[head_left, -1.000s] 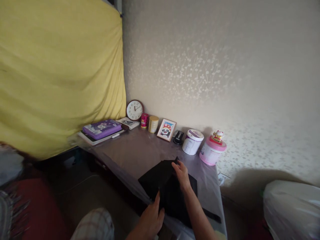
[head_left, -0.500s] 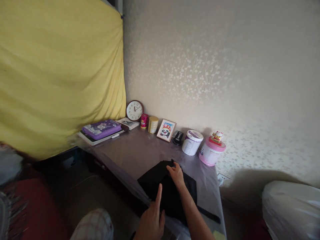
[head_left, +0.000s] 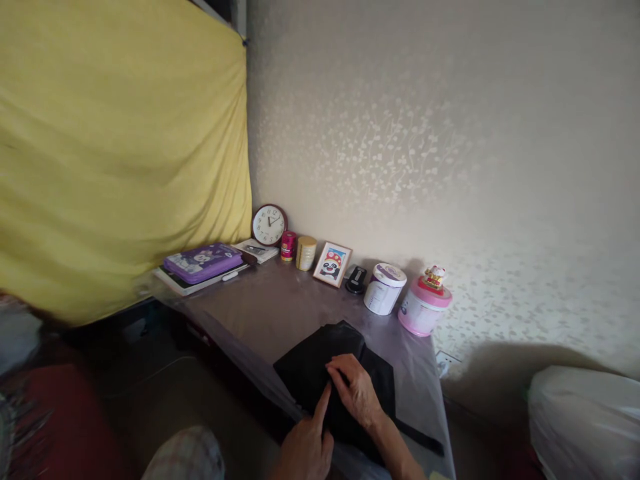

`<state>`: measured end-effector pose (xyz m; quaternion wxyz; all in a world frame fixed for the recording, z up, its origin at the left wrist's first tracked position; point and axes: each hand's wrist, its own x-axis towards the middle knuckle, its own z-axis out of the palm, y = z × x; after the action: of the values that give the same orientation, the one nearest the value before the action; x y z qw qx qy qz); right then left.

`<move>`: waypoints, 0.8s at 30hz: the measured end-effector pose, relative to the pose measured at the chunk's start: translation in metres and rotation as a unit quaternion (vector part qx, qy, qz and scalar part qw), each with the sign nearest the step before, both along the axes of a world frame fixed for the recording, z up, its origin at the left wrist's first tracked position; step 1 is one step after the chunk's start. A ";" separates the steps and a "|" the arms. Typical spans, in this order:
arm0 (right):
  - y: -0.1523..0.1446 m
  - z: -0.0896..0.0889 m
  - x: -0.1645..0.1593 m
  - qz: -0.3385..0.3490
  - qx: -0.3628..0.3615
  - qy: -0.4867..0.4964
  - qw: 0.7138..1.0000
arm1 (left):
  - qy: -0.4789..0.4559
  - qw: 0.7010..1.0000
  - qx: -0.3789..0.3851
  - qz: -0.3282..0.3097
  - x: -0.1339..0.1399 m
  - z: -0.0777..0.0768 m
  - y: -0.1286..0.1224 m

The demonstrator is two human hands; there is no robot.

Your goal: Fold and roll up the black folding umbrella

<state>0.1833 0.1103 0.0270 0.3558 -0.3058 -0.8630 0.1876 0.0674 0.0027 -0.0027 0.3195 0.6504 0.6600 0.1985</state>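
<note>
A black fabric item [head_left: 317, 347] with creased, angular panels lies on the table in front of me; its exact kind is unclear. A narrow black strap [head_left: 420, 437] trails from it to the right. My left hand [head_left: 306, 443] rests at its near edge, the index finger stretched out onto the fabric and the thumb apart. Just above that fingertip, my right hand [head_left: 357, 393] has its fingers bent and pinched at the middle of the fabric. What lies under the right fingers is hidden.
Along the wall stand a clock [head_left: 270, 225], a pink can [head_left: 288, 246], a yellow-lidded jar [head_left: 306, 253], a panda picture frame [head_left: 333, 265], a black object [head_left: 356, 280], a white tub [head_left: 385, 289] and a pink-lidded tub [head_left: 424, 308]. A purple case [head_left: 203, 262] lies left.
My right hand has moved from the far edge of the black fabric toward me, beside my left index fingertip. My left hand has shifted slightly, its finger now tilted more to the right.
</note>
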 end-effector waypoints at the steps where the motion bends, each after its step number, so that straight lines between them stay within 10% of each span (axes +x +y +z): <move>1: -0.002 -0.002 0.003 0.015 0.020 -0.010 1.000 | 0.001 1.000 -0.004 0.001 0.000 -0.001 0.000; 12: 0.078 -0.014 0.002 -0.097 0.049 -0.092 0.990 | -0.015 0.999 -0.017 0.023 0.003 0.004 -0.004; 20: 0.040 -0.010 -0.005 0.037 0.026 -0.150 0.988 | -0.018 1.000 -0.017 0.017 0.001 -0.003 -0.001; 24: 0.048 -0.017 -0.011 -0.039 0.033 -0.141 0.989 | -0.061 0.998 -0.018 0.020 -0.002 -0.002 -0.002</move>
<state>0.1727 0.1581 0.0098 0.2480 -0.3507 -0.8976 0.0996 0.0658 0.0010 -0.0047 0.3665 0.6181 0.6554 0.2324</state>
